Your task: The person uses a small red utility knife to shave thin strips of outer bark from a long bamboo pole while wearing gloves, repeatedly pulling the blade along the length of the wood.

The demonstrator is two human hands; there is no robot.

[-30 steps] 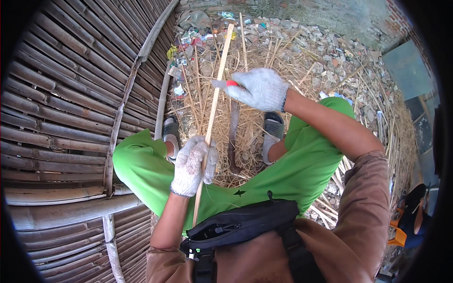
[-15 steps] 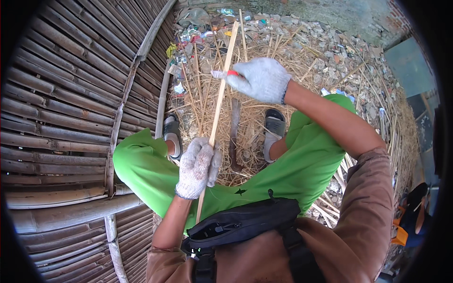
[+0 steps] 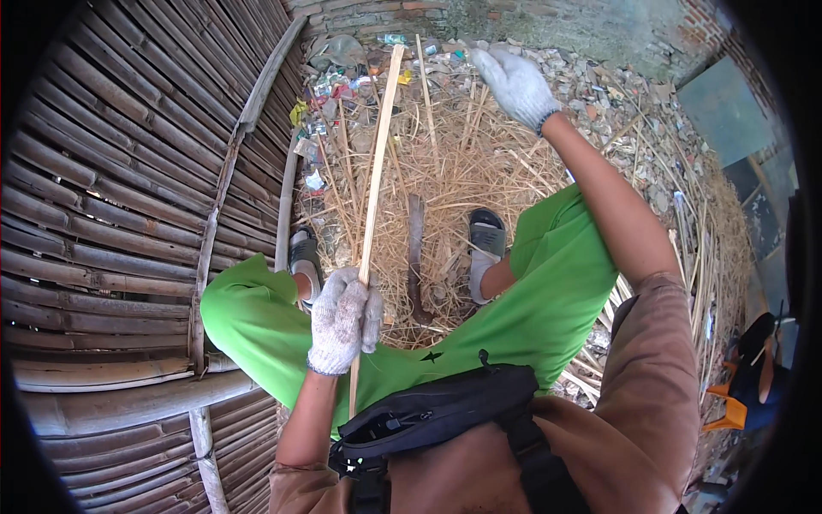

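Strip and hands, seen from beside the seated worker. The pale strip (image 3: 379, 163) lies over the lap and the littered ground, its long axis running from near the waist bag (image 3: 437, 411) outward and slightly to the worker's right, its far end pointing away from the body. The gloved left hand (image 3: 342, 321) is the nearer of the two: its fingers are closed around the lower part of the strip, leaving the greater length bare beyond the grip. The gloved right hand (image 3: 518, 90) stands out to the right of the far end — well apart from the strip, which lies to its left and runs back toward the body. Its fingers look extended and close together; a blurred greyish shape shows at the tips — whether they grip it, I cannot tell. A dark, hook-ended tool (image 3: 415, 257) rests on the straw (image 3: 458, 193) right of the strip.
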